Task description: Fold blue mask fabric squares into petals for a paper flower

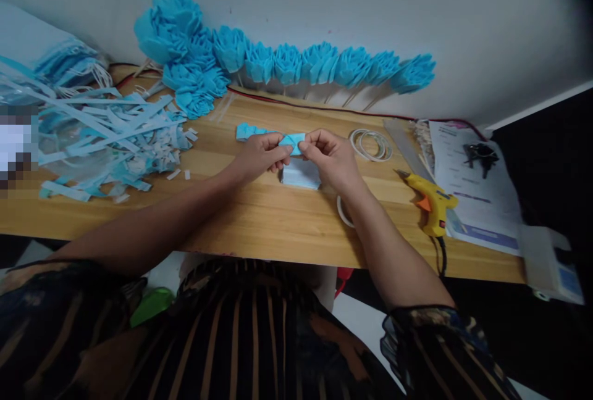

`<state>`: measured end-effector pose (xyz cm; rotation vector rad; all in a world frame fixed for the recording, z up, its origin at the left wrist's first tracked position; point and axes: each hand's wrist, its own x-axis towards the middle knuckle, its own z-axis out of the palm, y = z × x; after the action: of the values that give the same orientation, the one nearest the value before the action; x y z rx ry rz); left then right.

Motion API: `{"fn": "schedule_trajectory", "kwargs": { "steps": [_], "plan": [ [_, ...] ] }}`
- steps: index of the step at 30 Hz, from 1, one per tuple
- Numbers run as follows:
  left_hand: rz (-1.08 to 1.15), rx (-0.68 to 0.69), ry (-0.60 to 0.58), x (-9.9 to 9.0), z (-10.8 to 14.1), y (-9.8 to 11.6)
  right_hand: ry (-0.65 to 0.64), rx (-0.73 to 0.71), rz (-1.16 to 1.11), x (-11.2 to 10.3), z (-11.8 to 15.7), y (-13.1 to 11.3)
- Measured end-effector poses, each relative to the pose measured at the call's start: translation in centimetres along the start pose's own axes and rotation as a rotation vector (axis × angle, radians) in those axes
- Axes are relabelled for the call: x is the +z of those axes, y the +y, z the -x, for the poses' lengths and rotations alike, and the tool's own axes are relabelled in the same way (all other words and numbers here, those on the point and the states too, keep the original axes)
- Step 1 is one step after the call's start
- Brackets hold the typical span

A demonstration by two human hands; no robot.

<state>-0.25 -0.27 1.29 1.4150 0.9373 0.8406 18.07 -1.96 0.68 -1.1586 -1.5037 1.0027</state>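
Note:
Between both hands is a small blue piece of folded material [293, 142], paper or fabric, with a crease across it. My left hand [264, 152] pinches its left end between thumb and fingers. On its right end, my right hand [328, 153] closes with thumb and forefinger. Directly below the hands lies a stack of pale blue rectangular pieces [301, 175], its upper edge partly hidden by the fingers. Behind my left hand sits a short row of folded blue pieces [250, 131] on the wooden table [222, 202].
Blue handmade flowers [319, 62] on sticks lean along the wall. Blue and white strips and scraps [115, 131] are heaped at left. Rightward lie a white coil [370, 144], a yellow glue gun [428, 202], a printed sheet [482, 196] and keys [480, 156].

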Motion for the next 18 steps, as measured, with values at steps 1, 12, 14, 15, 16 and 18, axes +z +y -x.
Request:
{"fn": "schedule_trajectory", "kwargs": {
  "steps": [1,12,14,15,16,18],
  "plan": [
    [-0.004,0.001,-0.002,-0.01,0.0,0.02,0.0,-0.006,0.002,0.01,0.0,0.05],
    [0.038,-0.009,0.014,0.01,-0.38,-0.34,0.049,-0.01,-0.025,-0.36,-0.24,-0.19],
    [0.08,-0.007,0.051,0.02,-0.28,-0.25,0.048,-0.013,-0.028,-0.43,-0.22,-0.3],
    [0.103,0.002,0.072,0.02,-0.22,-0.19,0.046,-0.012,-0.023,-0.41,-0.2,-0.32],
    [0.122,0.012,0.091,0.01,-0.17,-0.14,0.043,-0.01,-0.015,-0.37,-0.17,-0.3],
    [0.133,0.028,0.112,-0.03,-0.11,-0.09,0.035,-0.009,-0.002,-0.2,-0.11,-0.2]
  ]
}}
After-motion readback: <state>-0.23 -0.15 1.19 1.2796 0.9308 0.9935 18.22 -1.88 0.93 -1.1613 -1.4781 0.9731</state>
